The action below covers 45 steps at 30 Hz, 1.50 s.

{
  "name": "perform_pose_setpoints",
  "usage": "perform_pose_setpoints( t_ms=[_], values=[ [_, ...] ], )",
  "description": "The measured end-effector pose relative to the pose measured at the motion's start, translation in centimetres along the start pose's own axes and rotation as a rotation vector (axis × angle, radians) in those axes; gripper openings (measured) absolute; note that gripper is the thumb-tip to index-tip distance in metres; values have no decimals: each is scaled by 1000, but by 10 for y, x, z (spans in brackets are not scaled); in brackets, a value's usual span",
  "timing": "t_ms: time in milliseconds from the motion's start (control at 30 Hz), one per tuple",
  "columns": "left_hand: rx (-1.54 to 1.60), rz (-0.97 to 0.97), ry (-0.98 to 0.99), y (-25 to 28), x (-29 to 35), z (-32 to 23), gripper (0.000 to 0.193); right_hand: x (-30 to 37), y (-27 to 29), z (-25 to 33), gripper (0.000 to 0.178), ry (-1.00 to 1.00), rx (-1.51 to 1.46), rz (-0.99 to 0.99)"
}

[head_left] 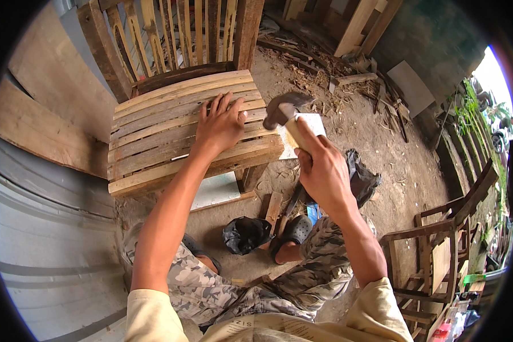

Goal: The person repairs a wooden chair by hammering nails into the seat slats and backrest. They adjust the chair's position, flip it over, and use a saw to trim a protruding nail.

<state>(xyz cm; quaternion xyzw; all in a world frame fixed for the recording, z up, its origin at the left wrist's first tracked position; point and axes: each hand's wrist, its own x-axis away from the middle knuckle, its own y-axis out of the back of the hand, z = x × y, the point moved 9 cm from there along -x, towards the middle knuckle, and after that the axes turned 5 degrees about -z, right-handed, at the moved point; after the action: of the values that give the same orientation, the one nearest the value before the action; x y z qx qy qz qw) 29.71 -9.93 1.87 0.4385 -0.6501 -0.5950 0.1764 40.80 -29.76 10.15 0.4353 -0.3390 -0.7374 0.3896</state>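
Note:
A wooden chair (pixel 179 134) with a slatted seat and an upright slatted back stands in front of me. My left hand (pixel 221 124) rests on the seat slats near their right side, fingers apart and slightly bent. In my right hand (pixel 325 171) is a claw hammer (pixel 285 111), gripped by its pale handle. Its dark metal head is raised beside the seat's right edge, apart from the slats. A thin white strip (pixel 180 157) shows on the slats by my left forearm. Whether a nail is under my left fingers is hidden.
A black plastic bag (pixel 248 235) sits between my feet, another (pixel 363 178) beyond my right wrist. A white board (pixel 308 128) lies behind the hammer. Scrap wood (pixel 353 80) litters the far ground. A wooden frame (pixel 439 239) stands right; corrugated metal (pixel 45 245) lines the left.

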Motion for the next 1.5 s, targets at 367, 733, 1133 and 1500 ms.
perform_pose_setpoints(
  t_ms=[367,733,1133,1500],
  values=[
    [32,-68,-51,-1,0,3,49,5,-2,0,59,71,-4,-159],
    [70,-79,-57,0,1,-2,49,9,-6,0,61,58,-69,-209],
    [57,-97,-55,-1,-2,-2,48,9,-2,14,61,60,-84,-202],
    [58,-124,-62,3,-1,6,50,6,-23,-4,62,40,-6,-48]
  ],
)
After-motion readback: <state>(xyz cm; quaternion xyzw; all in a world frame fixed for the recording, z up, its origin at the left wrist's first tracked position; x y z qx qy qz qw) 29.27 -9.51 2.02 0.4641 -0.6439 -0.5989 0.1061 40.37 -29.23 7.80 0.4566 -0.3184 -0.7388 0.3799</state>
